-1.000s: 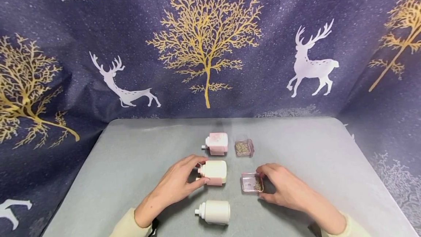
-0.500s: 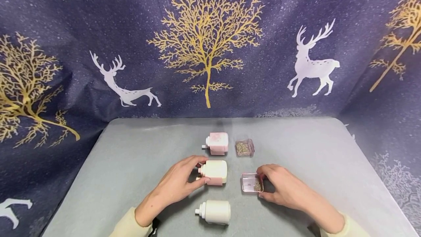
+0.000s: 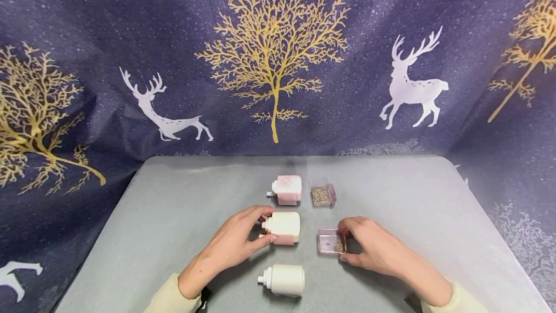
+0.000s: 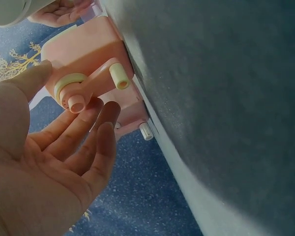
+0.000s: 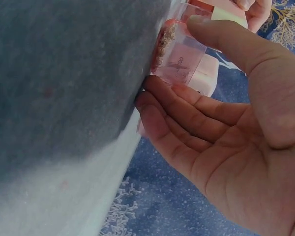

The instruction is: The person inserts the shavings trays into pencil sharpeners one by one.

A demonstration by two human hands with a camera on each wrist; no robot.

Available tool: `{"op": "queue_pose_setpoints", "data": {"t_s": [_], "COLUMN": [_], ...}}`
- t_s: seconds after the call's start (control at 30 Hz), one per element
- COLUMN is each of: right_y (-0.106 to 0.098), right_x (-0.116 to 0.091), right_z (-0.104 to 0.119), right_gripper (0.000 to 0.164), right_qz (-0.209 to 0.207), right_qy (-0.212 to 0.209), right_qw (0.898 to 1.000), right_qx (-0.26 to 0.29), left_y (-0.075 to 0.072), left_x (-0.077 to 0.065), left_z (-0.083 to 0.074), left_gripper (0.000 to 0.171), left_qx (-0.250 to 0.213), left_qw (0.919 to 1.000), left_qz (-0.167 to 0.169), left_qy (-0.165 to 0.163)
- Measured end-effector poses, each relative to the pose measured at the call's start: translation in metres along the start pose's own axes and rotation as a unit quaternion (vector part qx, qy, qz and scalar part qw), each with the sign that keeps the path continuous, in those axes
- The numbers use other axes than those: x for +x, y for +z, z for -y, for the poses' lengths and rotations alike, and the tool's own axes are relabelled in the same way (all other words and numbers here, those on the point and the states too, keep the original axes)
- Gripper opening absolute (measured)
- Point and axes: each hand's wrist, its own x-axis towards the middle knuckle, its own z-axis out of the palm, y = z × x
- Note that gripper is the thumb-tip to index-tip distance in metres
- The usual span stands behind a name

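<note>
On the table, my left hand (image 3: 236, 235) grips a cream and pink hand-crank pencil sharpener (image 3: 285, 228) at its crank end, thumb on the near side and fingers on the far side. The left wrist view shows its pink crank arm (image 4: 99, 81) with a cream knob. Across from it, my right hand (image 3: 375, 245) pinches a clear pinkish shavings drawer (image 3: 326, 241) between thumb and fingers. Brown shavings (image 5: 164, 42) lie at the drawer's right end. The drawer's open top faces up, and a gap of table separates it from the sharpener.
Farther back lie a white and pink sharpener (image 3: 288, 190) and a second clear drawer (image 3: 332, 196) with shavings in it. A cream sharpener (image 3: 286, 280) lies nearer me on the grey table (image 3: 173, 202). A dark blue printed cloth (image 3: 304, 124) hangs behind.
My right hand and the drawer have shifted very slightly left, towards the sharpener. My left hand and the sharpener have stayed in place.
</note>
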Motion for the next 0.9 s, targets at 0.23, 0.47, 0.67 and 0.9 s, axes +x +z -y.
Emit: {"op": "queue_pose_setpoints", "data": {"t_s": [0.23, 0.47, 0.67, 0.9], "right_y": [0.0, 0.002, 0.004, 0.005], "right_x": [0.006, 0.01, 0.013, 0.016], "right_z": [0.004, 0.006, 0.005, 0.008], "right_gripper": [0.043, 0.042, 0.043, 0.044], "right_qz": [-0.003, -0.001, 0.0, 0.008], "right_qy": [-0.013, -0.015, -0.012, -0.006], "right_qw": [1.0, 1.0, 1.0, 1.0], "right_qx": [0.006, 0.006, 0.01, 0.015], "left_y": [0.001, 0.0, 0.001, 0.001], "left_x": [0.0, 0.0, 0.0, -0.001], "left_z": [0.0, 0.001, 0.003, 0.004], "left_gripper": [0.054, 0.054, 0.054, 0.053], "left_qx": [-0.009, -0.012, -0.015, -0.012], "left_qw": [0.9999, 0.9999, 0.9998, 0.9999], "left_qz": [0.008, 0.008, 0.01, 0.007], "left_qy": [-0.007, -0.007, -0.008, -0.006]}}
